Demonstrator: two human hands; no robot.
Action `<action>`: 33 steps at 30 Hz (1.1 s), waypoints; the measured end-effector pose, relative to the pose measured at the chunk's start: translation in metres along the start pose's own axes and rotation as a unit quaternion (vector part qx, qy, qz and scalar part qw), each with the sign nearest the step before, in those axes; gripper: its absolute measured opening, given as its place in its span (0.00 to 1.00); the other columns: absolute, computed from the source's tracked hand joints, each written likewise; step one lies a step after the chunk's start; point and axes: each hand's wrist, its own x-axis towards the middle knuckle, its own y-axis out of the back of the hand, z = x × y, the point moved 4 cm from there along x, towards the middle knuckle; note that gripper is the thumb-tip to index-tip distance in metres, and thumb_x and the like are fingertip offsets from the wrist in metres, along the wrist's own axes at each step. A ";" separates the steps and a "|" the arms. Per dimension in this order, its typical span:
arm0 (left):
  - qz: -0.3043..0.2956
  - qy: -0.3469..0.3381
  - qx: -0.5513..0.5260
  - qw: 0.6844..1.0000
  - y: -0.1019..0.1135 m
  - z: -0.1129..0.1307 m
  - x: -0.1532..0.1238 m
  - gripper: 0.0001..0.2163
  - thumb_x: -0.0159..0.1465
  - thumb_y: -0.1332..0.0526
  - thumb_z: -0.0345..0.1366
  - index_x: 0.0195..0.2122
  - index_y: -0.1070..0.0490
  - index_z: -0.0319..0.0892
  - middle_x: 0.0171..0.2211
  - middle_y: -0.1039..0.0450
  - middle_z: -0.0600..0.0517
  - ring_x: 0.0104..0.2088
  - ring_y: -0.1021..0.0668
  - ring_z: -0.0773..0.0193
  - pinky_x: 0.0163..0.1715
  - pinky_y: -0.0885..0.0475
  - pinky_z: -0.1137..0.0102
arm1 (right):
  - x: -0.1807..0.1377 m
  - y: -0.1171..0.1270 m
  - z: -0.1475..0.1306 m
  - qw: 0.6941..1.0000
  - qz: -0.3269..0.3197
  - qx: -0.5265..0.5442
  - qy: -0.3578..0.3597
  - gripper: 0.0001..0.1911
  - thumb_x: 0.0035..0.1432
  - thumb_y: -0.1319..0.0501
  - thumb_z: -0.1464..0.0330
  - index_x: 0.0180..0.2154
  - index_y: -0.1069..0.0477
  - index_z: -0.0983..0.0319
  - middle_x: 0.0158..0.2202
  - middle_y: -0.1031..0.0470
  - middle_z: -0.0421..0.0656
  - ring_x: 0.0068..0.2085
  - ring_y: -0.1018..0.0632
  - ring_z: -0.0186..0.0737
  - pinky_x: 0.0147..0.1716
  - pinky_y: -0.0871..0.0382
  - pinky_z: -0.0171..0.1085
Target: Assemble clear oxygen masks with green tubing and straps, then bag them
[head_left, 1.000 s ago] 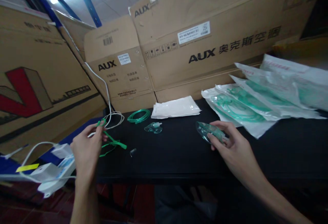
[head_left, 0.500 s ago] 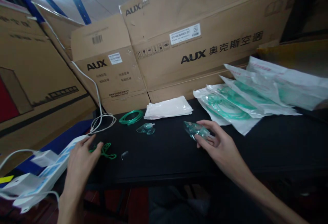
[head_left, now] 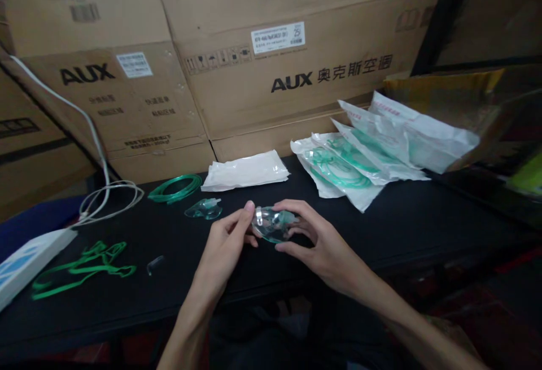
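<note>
A clear green-tinted oxygen mask (head_left: 273, 224) is held over the black table (head_left: 423, 229), between both hands. My left hand (head_left: 226, 241) pinches its left rim with thumb and fingers. My right hand (head_left: 315, 239) curls round its right side. A second clear mask (head_left: 204, 209) lies on the table to the left. Further left a green elastic strap (head_left: 84, 262) lies loose, with a small clear connector (head_left: 154, 264) beside it. A coil of green tubing (head_left: 175, 187) rests near the back.
Sealed bags with green masks (head_left: 359, 161) are stacked at the back right, a flat pile of empty white bags (head_left: 245, 170) behind the hands. Large AUX cartons (head_left: 271, 59) wall the back. A white cable (head_left: 105, 192) and a white-blue box (head_left: 25, 260) sit at left.
My left hand has let go of the green strap, which now lies on the table, and has come right to grip the mask together with my right hand. The view swung right and down.
</note>
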 end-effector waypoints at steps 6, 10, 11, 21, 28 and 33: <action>-0.046 -0.013 -0.021 0.999 -0.001 0.004 -0.007 0.13 0.67 0.37 0.45 0.41 0.19 0.41 0.39 0.21 0.50 0.42 0.22 0.62 0.44 0.25 0.72 | 0.001 0.001 -0.002 0.998 0.018 0.039 -0.035 0.25 0.58 0.31 0.68 0.56 0.32 0.55 0.56 0.26 0.45 0.55 0.22 0.43 0.55 0.26 0.42; -0.078 -0.025 -0.038 0.996 -0.006 0.004 -0.010 0.12 0.68 0.37 0.44 0.42 0.18 0.42 0.45 0.22 0.50 0.47 0.22 0.61 0.49 0.24 0.70 | 0.004 0.004 0.000 0.997 0.049 0.030 -0.059 0.18 0.60 0.33 0.65 0.52 0.26 0.59 0.51 0.21 0.45 0.50 0.20 0.42 0.53 0.25 0.41; -0.080 -0.023 -0.044 0.996 -0.006 0.004 -0.010 0.12 0.68 0.37 0.44 0.42 0.18 0.42 0.46 0.22 0.50 0.48 0.22 0.61 0.50 0.24 0.70 | 0.005 0.004 0.000 0.997 0.054 0.023 -0.055 0.17 0.60 0.33 0.65 0.51 0.25 0.60 0.50 0.20 0.45 0.49 0.19 0.42 0.53 0.25 0.41; -0.065 0.018 -0.034 0.997 -0.001 0.001 -0.008 0.15 0.64 0.33 0.42 0.49 0.20 0.41 0.46 0.19 0.47 0.42 0.19 0.59 0.44 0.21 0.68 | 0.003 0.006 -0.004 0.998 0.066 -0.018 -0.006 0.14 0.61 0.34 0.69 0.50 0.23 0.57 0.53 0.22 0.45 0.56 0.23 0.43 0.57 0.28 0.41; -0.043 0.041 -0.074 0.995 0.001 -0.003 -0.005 0.15 0.61 0.32 0.43 0.45 0.19 0.41 0.45 0.19 0.48 0.42 0.18 0.60 0.41 0.19 0.69 | 0.002 0.003 0.000 0.998 0.038 -0.053 0.008 0.20 0.58 0.31 0.72 0.53 0.23 0.54 0.57 0.23 0.43 0.59 0.25 0.44 0.60 0.30 0.42; -0.042 0.049 -0.082 0.995 0.003 -0.002 -0.005 0.14 0.60 0.30 0.42 0.44 0.18 0.41 0.41 0.18 0.49 0.39 0.18 0.62 0.40 0.19 0.72 | 0.001 0.005 0.004 0.997 0.055 -0.062 0.012 0.18 0.58 0.30 0.72 0.51 0.21 0.53 0.55 0.22 0.44 0.57 0.23 0.45 0.57 0.27 0.42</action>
